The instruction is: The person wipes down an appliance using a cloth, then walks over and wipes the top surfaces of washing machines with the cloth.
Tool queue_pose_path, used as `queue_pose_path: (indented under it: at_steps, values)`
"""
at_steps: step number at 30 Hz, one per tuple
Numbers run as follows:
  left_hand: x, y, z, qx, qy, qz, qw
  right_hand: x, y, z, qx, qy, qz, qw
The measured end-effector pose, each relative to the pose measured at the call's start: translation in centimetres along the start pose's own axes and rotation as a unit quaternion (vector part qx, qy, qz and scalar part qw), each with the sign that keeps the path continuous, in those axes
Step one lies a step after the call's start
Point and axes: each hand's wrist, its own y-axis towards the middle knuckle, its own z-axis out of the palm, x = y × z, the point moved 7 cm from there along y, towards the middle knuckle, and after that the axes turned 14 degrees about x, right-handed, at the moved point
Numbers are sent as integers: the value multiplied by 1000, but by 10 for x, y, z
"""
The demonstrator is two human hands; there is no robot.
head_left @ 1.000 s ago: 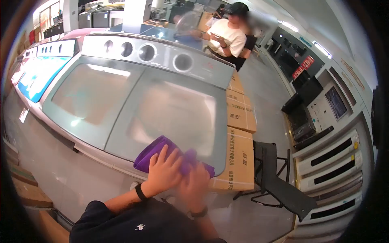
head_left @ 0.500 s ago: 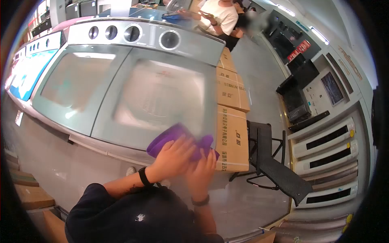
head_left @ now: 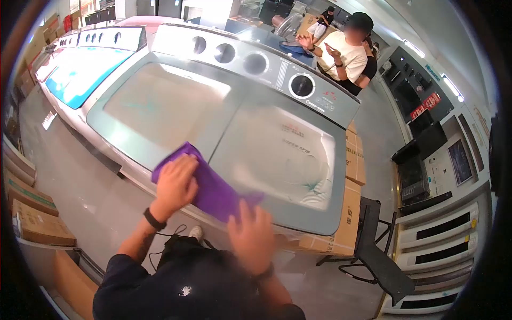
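A purple cloth [head_left: 213,186] lies stretched along the front edge of a grey twin-tub washing machine [head_left: 224,136] with two lids. My left hand [head_left: 175,180] is on the cloth's left end, its fingers curled over the fabric near the gap between the lids. At the other end, my right hand [head_left: 250,234] is blurred by motion, with its fingertips by the cloth's edge; whether they grip it is unclear. Dark bands circle both wrists.
Another washing machine with a blue sheet [head_left: 88,80] stands to the left. Cardboard boxes [head_left: 346,213] and a black folding chair [head_left: 373,256] are at the right. Behind the machine stands a person in a white shirt [head_left: 344,56]. More boxes [head_left: 40,221] sit at lower left.
The view has shifted, showing the machine farther right. My hands have moved apart, left hand going leftward, and the bunched cloth is now spread between them.
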Motion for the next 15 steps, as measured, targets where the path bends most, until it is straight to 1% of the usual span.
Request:
queue_pose_path:
  at_steps: [2,4,5,6,8,9,12,14,15]
  values:
    - [40,-10,-27,-82,30,-50,995,24,21,12,-10,50,-40,998]
    - [80,-20,-35,-104,59,-87,989,44,40,29,-10,120,-64,991]
    - [89,-22,-34,-89,65,-93,990,57,44,34,-44,81,-75,993]
    - [92,-20,-33,-90,74,-90,989,67,50,39,-46,44,-93,994]
    - [85,-22,-25,-79,85,-90,989,83,57,50,-35,-31,-120,992]
    - [78,-19,-26,-60,82,-95,990,82,57,66,-1,-17,-142,990]
    - [67,-10,-22,-23,55,-89,994,68,49,65,-2,-11,-119,993]
    - [55,-3,-21,-21,26,-92,995,48,36,56,9,-17,-55,998]
    - [43,2,-17,0,11,-71,997,36,31,47,10,-17,-26,999]
